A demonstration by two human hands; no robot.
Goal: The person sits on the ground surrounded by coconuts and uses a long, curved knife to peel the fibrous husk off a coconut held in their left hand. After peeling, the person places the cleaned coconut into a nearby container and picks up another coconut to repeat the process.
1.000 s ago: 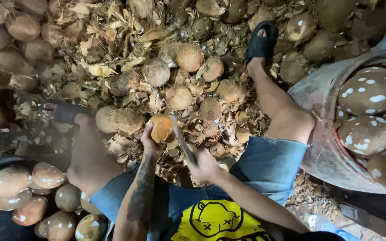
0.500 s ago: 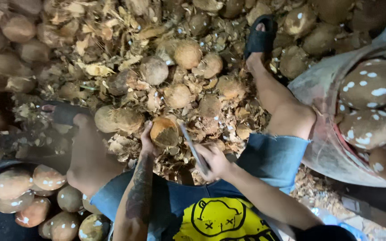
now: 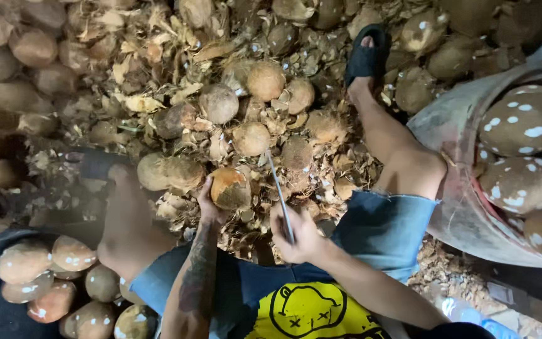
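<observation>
hidden: my left palm sits behind the coconut [image 3: 230,187], knife [image 3: 281,196] handle buried in my fist | left hand [image 3: 211,201]: fingers curled around the coconut, gripping it | right hand [image 3: 296,233]: clenched on the knife, blade pointing up just right of the coconut | coconut: between my knees, above the husk pile [image 3: 177,100]

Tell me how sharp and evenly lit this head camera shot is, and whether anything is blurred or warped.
Head view: the middle is bright and fairly sharp, showing the coconut in the left hand and the knife in the right hand; the left edge and lower left corner fall into shadow; the wide lens bends the edges, stretching the tub at right; far husks look soft.
</observation>
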